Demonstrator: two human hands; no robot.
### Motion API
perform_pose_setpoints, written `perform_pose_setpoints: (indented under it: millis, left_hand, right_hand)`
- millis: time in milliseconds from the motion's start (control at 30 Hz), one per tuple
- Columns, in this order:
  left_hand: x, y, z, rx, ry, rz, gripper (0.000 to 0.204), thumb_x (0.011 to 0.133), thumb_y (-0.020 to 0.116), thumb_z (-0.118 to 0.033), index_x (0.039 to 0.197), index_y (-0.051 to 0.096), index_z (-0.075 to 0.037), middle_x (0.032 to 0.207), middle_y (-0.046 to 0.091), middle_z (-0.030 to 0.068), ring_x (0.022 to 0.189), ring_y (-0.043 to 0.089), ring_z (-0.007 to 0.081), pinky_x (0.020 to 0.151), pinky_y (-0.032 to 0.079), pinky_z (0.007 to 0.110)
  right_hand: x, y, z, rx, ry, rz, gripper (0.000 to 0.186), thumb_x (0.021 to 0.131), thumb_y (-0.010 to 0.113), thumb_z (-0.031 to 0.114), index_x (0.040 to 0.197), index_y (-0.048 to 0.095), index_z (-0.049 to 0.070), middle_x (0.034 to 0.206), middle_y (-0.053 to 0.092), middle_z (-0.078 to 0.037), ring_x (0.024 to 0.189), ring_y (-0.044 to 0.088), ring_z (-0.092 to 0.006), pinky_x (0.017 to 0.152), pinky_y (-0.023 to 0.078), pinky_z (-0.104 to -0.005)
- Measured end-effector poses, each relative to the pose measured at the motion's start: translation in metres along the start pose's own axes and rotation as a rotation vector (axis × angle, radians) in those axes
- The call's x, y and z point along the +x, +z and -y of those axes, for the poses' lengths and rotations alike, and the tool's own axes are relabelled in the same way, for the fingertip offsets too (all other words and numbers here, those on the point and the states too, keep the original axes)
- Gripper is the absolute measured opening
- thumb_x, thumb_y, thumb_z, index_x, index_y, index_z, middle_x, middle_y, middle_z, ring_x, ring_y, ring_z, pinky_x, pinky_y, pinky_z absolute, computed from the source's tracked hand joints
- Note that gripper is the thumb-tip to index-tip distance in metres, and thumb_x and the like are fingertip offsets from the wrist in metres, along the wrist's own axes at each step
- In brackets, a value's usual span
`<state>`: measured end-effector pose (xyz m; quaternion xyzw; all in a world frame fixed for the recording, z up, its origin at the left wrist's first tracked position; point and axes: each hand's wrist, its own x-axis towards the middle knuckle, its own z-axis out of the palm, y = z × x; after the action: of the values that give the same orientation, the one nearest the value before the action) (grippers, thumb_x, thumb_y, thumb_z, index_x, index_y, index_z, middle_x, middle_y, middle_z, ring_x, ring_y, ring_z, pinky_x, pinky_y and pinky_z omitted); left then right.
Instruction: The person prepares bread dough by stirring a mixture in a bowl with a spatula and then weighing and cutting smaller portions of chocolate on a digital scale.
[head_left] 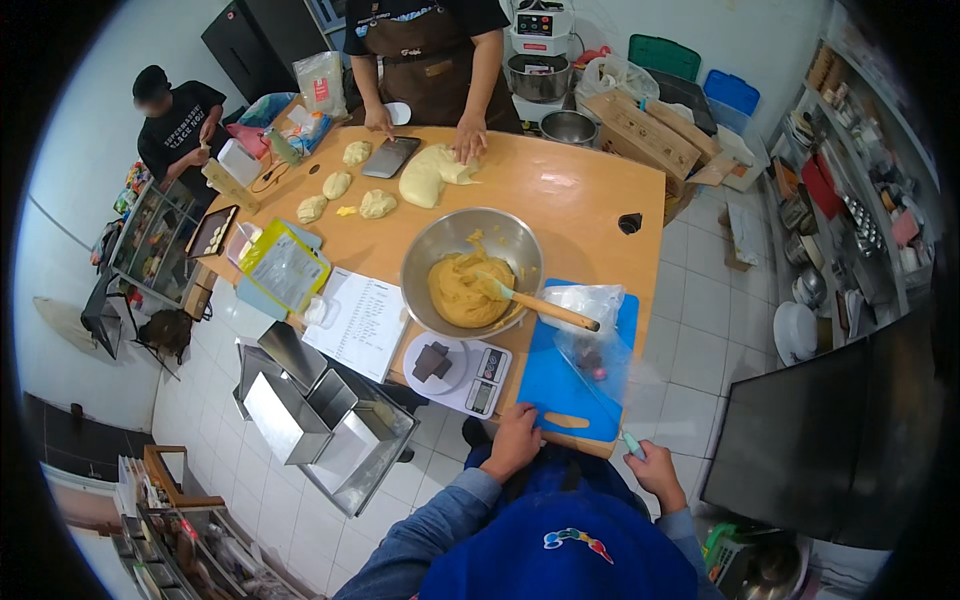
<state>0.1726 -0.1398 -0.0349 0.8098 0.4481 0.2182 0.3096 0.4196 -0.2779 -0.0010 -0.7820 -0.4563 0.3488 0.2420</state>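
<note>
My right hand [657, 475] is closed round the pale green handle of a knife [630, 441], whose blade slants up and left over the blue cutting board [628, 325]. At the board's near left corner, my left hand [513, 442] has its fingers bent against the edge. A clear plastic bag [592, 352] with small dark pieces inside lies on the board. Left of it, chunks of dark chocolate [433, 362] rest on a white kitchen scale [484, 378]. Behind the scale stands a steel bowl [415, 245] of yellow-brown batter [462, 290], a wooden-handled spatula [555, 308] leaning in it.
Across the wooden table [590, 215], a co-worker's hands touch pale dough [425, 178] and a grey scale [391, 157]. Printed sheets [358, 320] lie at left, above metal loaf tins [290, 410] on a tray. Another person stands far left. Shelves [850, 150] line the right wall.
</note>
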Motion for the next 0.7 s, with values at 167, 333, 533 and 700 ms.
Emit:
perform_pose_setpoints:
  millis: [167,333,533,700]
  left_hand:
    - [-0.002,-0.003,-0.001,-0.054,-0.02,-0.014,0.028,0.076,0.061,-0.006,0.102,0.059,0.003,0.109,0.055,0.0194,0.1,0.054,0.0373,0.088,0.044,0.042]
    - [0.0,-0.008,-0.008,-0.135,-0.065,-0.05,0.026,0.078,0.061,-0.006,0.102,0.059,0.002,0.107,0.056,0.0195,0.1,0.053,0.0379,0.087,0.044,0.042]
    - [0.007,-0.014,-0.017,-0.153,-0.047,-0.083,0.023,0.079,0.061,-0.006,0.1,0.057,0.002,0.106,0.056,0.0194,0.099,0.053,0.0383,0.085,0.044,0.041]
    - [0.012,-0.013,-0.023,-0.265,-0.035,-0.286,0.023,0.078,0.063,-0.008,0.1,0.057,0.0,0.104,0.055,0.0201,0.093,0.055,0.0367,0.08,0.047,0.041]
  right_hand:
    - [-0.026,-0.016,0.015,0.159,-0.009,-0.08,0.02,0.075,0.065,0.019,0.076,0.059,0.0,0.057,0.055,-0.013,0.051,0.053,-0.0201,0.051,0.042,-0.0344]
    - [-0.033,-0.032,0.014,0.176,0.102,-0.273,0.02,0.075,0.063,0.018,0.076,0.058,-0.001,0.056,0.055,-0.016,0.051,0.056,-0.0253,0.05,0.042,-0.0375]
    - [-0.038,-0.039,0.015,-0.013,0.116,-0.07,0.024,0.074,0.065,0.021,0.075,0.056,-0.001,0.06,0.056,-0.021,0.055,0.057,-0.0363,0.053,0.044,-0.0402]
    - [-0.047,-0.019,0.011,-0.026,0.036,0.067,0.026,0.074,0.066,0.026,0.079,0.059,0.002,0.064,0.059,-0.02,0.064,0.06,-0.0384,0.059,0.047,-0.0444]
